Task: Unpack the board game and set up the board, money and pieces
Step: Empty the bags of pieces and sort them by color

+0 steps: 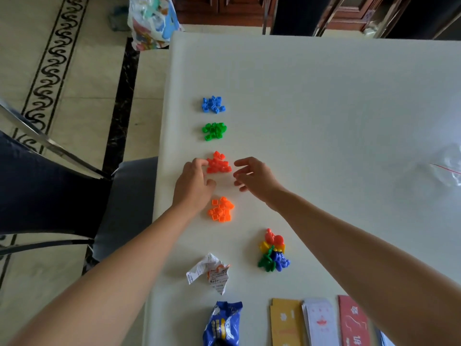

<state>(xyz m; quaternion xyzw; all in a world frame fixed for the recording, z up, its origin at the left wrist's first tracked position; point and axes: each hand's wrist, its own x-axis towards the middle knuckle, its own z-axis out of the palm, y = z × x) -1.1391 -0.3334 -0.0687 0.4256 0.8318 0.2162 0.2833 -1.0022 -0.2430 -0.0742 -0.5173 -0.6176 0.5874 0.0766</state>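
Lying between the two hands, the heap of small red plastic houses (219, 163) sits on the white table (324, 108), straight ahead of the person. Left hand (193, 181), loosely curled and holding nothing, reaches its left edge and is nearer; right hand (252, 177), fingers spread, empty, hovers just beside its right.

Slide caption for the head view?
Left hand and right hand flank the red pile of small plastic pieces, in line with blue pile, green pile and orange pile on white table.
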